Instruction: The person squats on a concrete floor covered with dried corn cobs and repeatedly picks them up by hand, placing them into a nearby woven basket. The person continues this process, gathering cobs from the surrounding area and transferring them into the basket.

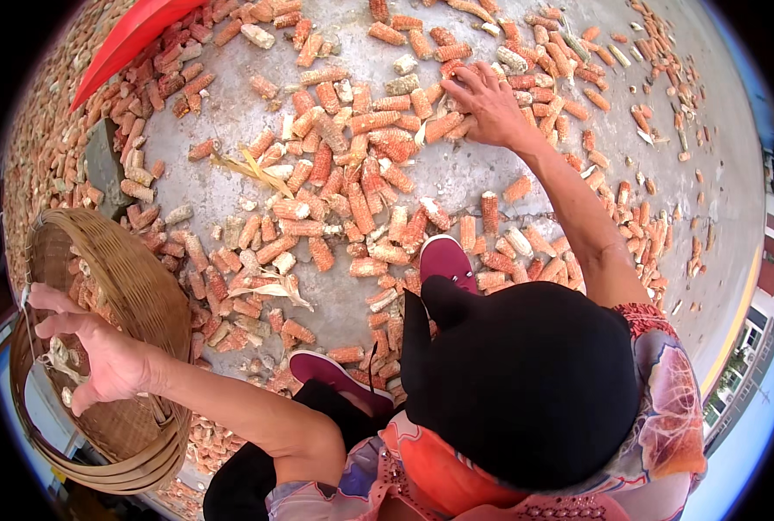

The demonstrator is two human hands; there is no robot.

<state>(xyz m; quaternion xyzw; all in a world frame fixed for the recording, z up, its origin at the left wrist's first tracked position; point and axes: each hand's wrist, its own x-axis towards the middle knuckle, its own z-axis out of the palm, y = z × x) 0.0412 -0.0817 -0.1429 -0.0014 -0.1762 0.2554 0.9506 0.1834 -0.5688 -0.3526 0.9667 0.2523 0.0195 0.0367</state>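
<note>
My left hand (100,358) is at the mouth of a woven bamboo basket (146,286) at the left, fingers spread, with pale husk and cob bits just by the fingers. The basket is tilted and has some corn cobs inside. At the upper right my right hand (488,107) reaches down among shelled corn cobs (370,122) on the concrete, its fingertips curled on or beside some cobs; whether it grips one cannot be told. Dry husks (273,290) lie among the orange and whitish cobs around my maroon shoes (445,257).
A large heap of cobs (41,150) covers the far left. Near it are a grey stone block (105,163) and a red object (126,45) at the top left. More cobs lie scattered over the concrete (732,182) at the right.
</note>
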